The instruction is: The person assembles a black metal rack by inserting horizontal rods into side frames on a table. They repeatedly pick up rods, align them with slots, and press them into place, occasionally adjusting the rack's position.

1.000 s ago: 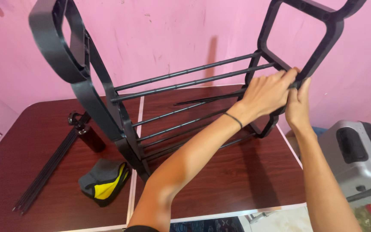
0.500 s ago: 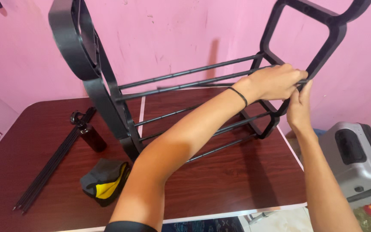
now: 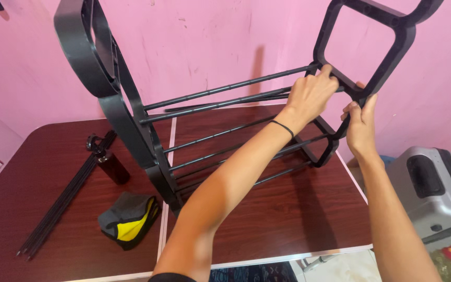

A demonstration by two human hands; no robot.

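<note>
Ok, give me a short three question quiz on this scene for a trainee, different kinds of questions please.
1. True or false: both hands grip the right side frame of the black rack.
2. What lies nearest the loose black rods on the table? A) dark bottle B) grey suitcase C) red cup
3. Fill in: the folded cloth is grey and ____.

Key:
1. True: the left hand and right hand both hold it where the rods join.
2. A
3. yellow
</note>
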